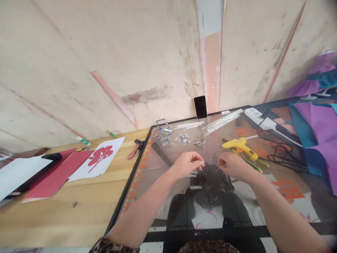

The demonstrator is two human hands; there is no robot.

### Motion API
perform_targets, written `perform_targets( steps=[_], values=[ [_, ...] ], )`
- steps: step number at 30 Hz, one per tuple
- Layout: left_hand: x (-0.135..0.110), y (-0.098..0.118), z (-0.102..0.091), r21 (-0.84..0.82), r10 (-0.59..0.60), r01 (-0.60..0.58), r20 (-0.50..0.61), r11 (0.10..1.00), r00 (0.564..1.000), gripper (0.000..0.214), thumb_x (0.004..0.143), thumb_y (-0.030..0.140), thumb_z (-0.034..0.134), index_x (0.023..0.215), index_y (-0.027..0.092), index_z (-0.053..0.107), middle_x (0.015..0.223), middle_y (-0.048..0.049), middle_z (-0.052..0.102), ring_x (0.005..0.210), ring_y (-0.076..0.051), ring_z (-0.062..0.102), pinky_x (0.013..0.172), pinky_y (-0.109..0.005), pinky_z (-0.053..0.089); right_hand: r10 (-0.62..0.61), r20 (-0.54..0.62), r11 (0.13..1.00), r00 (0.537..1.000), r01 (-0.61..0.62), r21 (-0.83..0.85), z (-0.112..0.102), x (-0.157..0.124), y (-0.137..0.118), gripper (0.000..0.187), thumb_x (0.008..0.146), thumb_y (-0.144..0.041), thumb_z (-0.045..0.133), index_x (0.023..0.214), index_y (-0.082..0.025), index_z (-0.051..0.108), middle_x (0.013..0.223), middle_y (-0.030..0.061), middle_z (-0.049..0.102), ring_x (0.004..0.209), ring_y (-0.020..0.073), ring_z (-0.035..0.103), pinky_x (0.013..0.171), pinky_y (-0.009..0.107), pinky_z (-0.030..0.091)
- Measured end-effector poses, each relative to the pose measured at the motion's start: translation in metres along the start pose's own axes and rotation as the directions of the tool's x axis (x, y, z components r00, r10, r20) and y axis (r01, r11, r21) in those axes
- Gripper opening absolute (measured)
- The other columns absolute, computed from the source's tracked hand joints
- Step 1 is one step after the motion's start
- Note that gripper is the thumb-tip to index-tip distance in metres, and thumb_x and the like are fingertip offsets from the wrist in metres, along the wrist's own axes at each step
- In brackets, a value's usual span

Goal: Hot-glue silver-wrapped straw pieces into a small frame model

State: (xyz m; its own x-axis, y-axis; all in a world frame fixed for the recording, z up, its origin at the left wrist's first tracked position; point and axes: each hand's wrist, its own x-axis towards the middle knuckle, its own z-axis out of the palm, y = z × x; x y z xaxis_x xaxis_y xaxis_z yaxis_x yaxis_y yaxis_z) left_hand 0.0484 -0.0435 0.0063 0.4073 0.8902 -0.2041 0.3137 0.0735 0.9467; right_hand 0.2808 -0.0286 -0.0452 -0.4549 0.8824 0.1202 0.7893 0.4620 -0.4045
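Observation:
Over the glass tabletop, my left hand is pinched, thumb against fingertips, around something too small to make out. A short gap away, my right hand is curled closed; a tiny thin sliver seems to show below its fingers, but what it grips is hidden. Small silvery strips lie on the glass just below my left hand. Beyond the hands sits a pile of small silver pieces. A yellow hot glue gun rests beside my right hand, with green-handled pliers partly under it.
Thin clear rods, white sticks and a wire structure lie toward the back. A phone leans on the wall. A white power strip and black cable are right. Red-handled cutters and a red flower papercut lie left.

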Motion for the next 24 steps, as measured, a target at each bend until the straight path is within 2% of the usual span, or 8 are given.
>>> perform_targets(
  steps=[4,7,9,11,14,16,18,24],
  values=[
    [-0.011,0.005,0.001,-0.072,-0.001,-0.001,-0.020,0.997,1.000,0.016,0.077,0.026,0.062,0.080,0.012,0.057,0.077,-0.0056,0.066,0.062,-0.008,0.058,0.057,-0.019,0.044,-0.012,0.024,0.998,1.000,0.011,0.066,-0.005,0.000,-0.011,0.013,0.077,-0.027,0.056,0.070,-0.020,0.065,0.069,0.0013,0.065,0.064,0.0136,0.055,0.060,0.024,0.036],
    [-0.014,0.004,0.001,-0.099,0.025,-0.029,-0.042,0.995,0.999,0.015,0.077,0.025,0.062,0.080,0.011,0.057,0.076,-0.0054,0.066,0.060,-0.007,0.058,0.056,-0.019,0.043,-0.034,0.026,0.972,0.999,0.027,0.235,-0.007,-0.003,-0.030,0.021,0.079,-0.039,0.057,0.076,-0.021,0.068,0.075,0.0016,0.067,0.070,0.0142,0.058,0.065,0.024,0.040],
    [-0.014,0.003,0.002,-0.113,0.041,-0.048,-0.060,0.992,0.997,0.015,0.077,0.025,0.061,0.080,0.011,0.057,0.076,-0.0054,0.066,0.061,-0.007,0.058,0.056,-0.019,0.043,-0.049,0.057,0.909,0.997,0.021,0.417,-0.005,-0.004,-0.046,0.024,0.077,-0.039,0.061,0.092,-0.022,0.067,0.081,0.0007,0.068,0.073,0.0144,0.059,0.068,0.025,0.043],
    [-0.014,0.002,0.003,-0.129,0.050,-0.060,-0.075,0.990,0.996,0.015,0.078,0.025,0.061,0.080,0.011,0.057,0.077,-0.0052,0.066,0.061,-0.007,0.058,0.058,-0.020,0.044,-0.091,0.158,0.822,0.983,-0.015,0.569,-0.001,-0.005,-0.059,0.033,0.074,-0.036,0.063,0.103,-0.021,0.064,0.082,0.0003,0.068,0.071,0.0139,0.059,0.067,0.025,0.044],
    [-0.013,0.002,0.002,-0.141,0.069,-0.085,-0.116,0.986,0.991,0.016,0.077,0.026,0.062,0.080,0.011,0.058,0.078,-0.0053,0.066,0.062,-0.008,0.058,0.058,-0.021,0.045,-0.156,0.310,0.699,0.938,-0.117,0.705,0.010,-0.003,-0.069,0.028,0.076,-0.031,0.058,0.099,-0.017,0.065,0.084,0.0018,0.070,0.069,0.0131,0.061,0.066,0.024,0.047],
    [-0.013,0.003,-0.004,-0.140,0.077,-0.101,-0.169,0.985,0.983,0.017,0.076,0.027,0.063,0.080,0.011,0.059,0.077,-0.0053,0.066,0.062,-0.008,0.058,0.058,-0.020,0.045,-0.158,0.356,0.672,0.921,-0.165,0.722,0.017,-0.002,-0.068,0.023,0.077,-0.030,0.054,0.091,-0.016,0.067,0.083,0.0026,0.070,0.069,0.0127,0.062,0.066,0.024,0.048],
    [-0.015,0.003,-0.014,-0.157,0.073,-0.113,-0.240,0.981,0.968,0.019,0.075,0.028,0.065,0.079,0.011,0.059,0.073,-0.0044,0.065,0.060,-0.008,0.056,0.057,-0.020,0.044,-0.136,0.370,0.686,0.919,-0.181,0.705,0.021,0.000,-0.063,0.023,0.077,-0.031,0.053,0.086,-0.016,0.068,0.078,0.0028,0.071,0.066,0.0126,0.063,0.063,0.023,0.048],
    [-0.026,-0.007,-0.061,-0.298,0.036,-0.176,-0.421,0.938,0.906,0.022,0.072,0.029,0.069,0.081,0.012,0.059,0.077,-0.0029,0.065,0.062,-0.006,0.055,0.057,-0.018,0.043,-0.050,0.369,0.728,0.928,-0.219,0.650,0.022,0.002,-0.047,0.020,0.074,-0.031,0.056,0.080,-0.018,0.069,0.072,0.0020,0.071,0.062,0.0128,0.062,0.058,0.023,0.047]
  ],
)
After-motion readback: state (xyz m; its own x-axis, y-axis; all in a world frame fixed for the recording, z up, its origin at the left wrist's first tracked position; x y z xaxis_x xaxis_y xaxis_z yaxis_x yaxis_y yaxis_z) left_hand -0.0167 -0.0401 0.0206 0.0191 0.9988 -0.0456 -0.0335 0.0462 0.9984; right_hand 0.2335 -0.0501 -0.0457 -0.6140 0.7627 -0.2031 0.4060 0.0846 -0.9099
